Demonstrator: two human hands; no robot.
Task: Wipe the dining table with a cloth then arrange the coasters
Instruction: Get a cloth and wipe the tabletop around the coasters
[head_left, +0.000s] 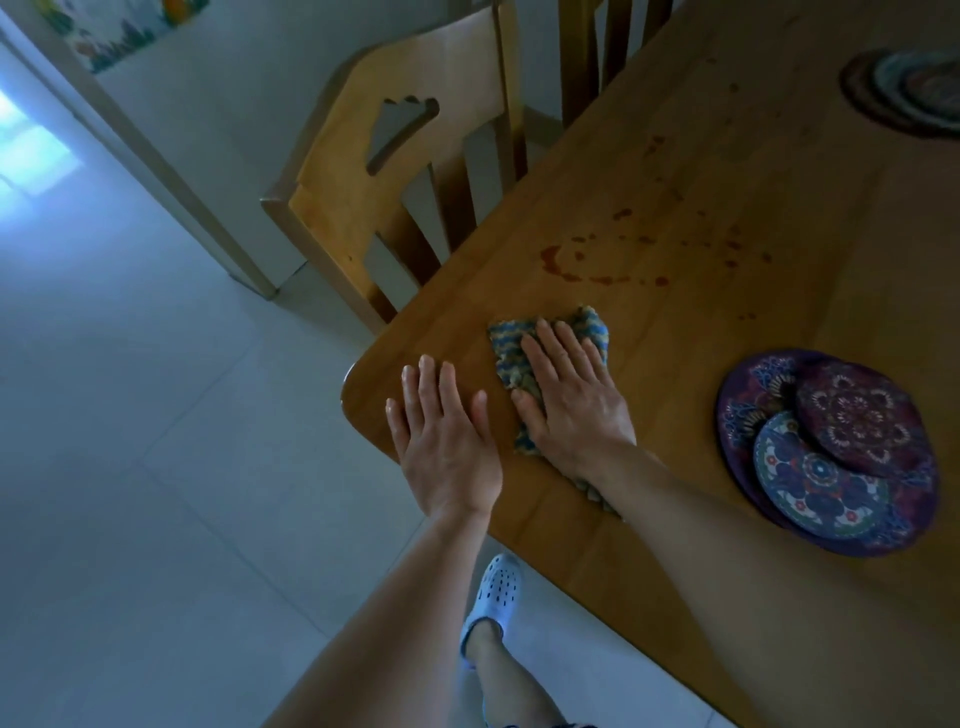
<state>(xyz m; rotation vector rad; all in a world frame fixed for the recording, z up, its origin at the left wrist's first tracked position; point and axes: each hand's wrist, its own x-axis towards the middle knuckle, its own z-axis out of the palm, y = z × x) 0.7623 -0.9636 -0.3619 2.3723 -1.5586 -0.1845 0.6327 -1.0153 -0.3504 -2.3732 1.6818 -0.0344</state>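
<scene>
Head view: left hand (447, 441) flat, right hand (571, 402) flat on cloth (589, 325); stains (602, 279), perhaps sauce, ahead; coasters (831, 457) nearby.

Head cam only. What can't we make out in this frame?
Cloth: head view, the right hand and forearm cover most of it, so its full shape is unknown.
Near coaster stack: head view, the pieces overlap, so the count underneath is hidden.
Far stack: head view, blurred and cut by the right edge, so count and pattern are unreadable.
Table: head view, its far end and right side run out of frame.
</scene>
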